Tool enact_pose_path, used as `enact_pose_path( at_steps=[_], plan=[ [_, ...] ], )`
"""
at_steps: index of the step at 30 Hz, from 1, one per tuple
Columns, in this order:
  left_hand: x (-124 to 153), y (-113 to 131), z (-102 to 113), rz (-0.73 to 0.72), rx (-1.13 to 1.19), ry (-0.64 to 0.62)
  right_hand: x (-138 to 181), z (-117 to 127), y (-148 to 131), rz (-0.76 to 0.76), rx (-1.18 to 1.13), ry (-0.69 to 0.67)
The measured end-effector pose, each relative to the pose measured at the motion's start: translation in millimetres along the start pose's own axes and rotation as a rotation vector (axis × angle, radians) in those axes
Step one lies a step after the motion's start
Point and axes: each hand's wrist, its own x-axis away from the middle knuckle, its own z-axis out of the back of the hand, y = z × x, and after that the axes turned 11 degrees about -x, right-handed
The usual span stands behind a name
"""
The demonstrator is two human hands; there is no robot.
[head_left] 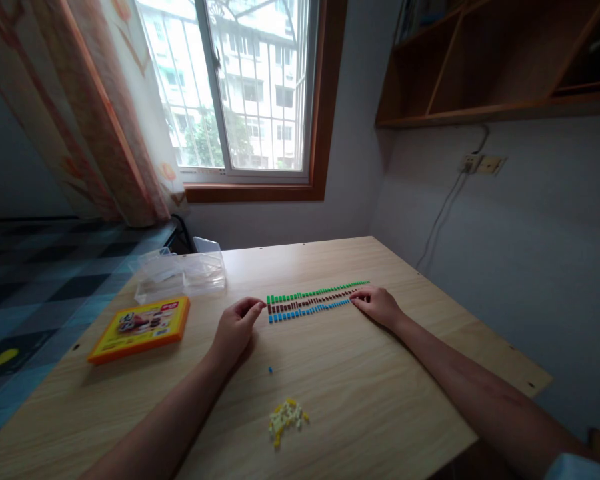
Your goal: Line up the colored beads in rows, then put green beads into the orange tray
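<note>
Three long rows of tiny blocks lie across the table: a green row point(305, 293), a brown row point(300, 305) and a blue row point(305, 311). At their left end is my left hand point(237, 325), thumb and fingers closed together beside the first brown block; anything between the fingertips is hidden. My right hand point(380, 307) rests at the right end, its closed fingertips touching the end of the blue row and covering part of the brown one. A single blue block point(271, 369) lies apart, closer to me. Nearer still is a loose pile of yellow and cream blocks point(286, 418).
A yellow-orange box point(140, 330) lies at the left of the wooden table point(360, 400). Clear plastic trays point(180, 273) stand behind it. A checked bed cover point(10, 287) is beyond the left edge; a wall with a socket point(483, 164) is on the right.
</note>
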Motion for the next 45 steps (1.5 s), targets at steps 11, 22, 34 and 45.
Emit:
enact_pose_path(
  at_steps=[11,22,34,45],
  plan=[
    [3.0,0.4,0.3,0.036,0.038,-0.011,-0.9,-0.5,3.9,0.002,-0.022,0.006],
    [2.2,1.0,0.7,0.029,0.046,-0.013,-0.7,-1.0,4.8,0.001,-0.024,0.020],
    [-1.2,-5.1,-0.8,-0.022,0.026,-0.003,-0.8,-2.6,7.8,0.032,-0.017,0.037],
    [-2.6,-9.7,-4.2,-0.070,0.009,-0.001,26.7,-14.2,-37.3,0.341,-0.026,-0.046]
  ],
)
